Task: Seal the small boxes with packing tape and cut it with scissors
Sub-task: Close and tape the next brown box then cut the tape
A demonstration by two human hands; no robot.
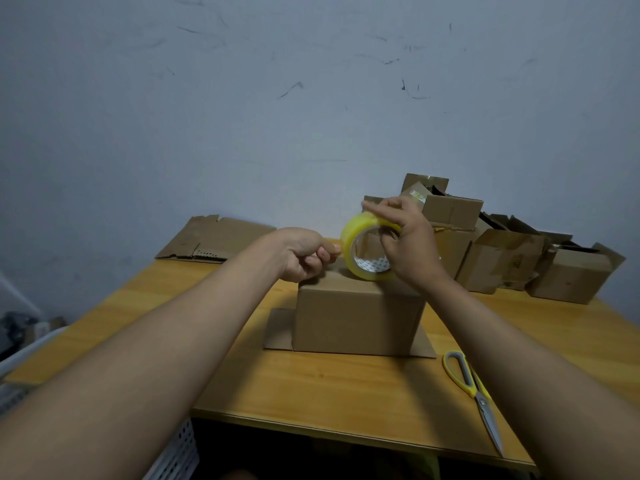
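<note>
Head view: right hand (405, 244) gripped tape (363, 251) over box (356, 317); left hand (304, 254) pinched its end. Risks: end slipping, tape sticking crooked; scissors (474, 386) unused.

Matt brown cardboard box (358, 317) on a smooth wood-grain worktop (311, 386); glossy yellowish plastic tape roll (360, 251); metal-bladed scissors (474, 393).
</note>
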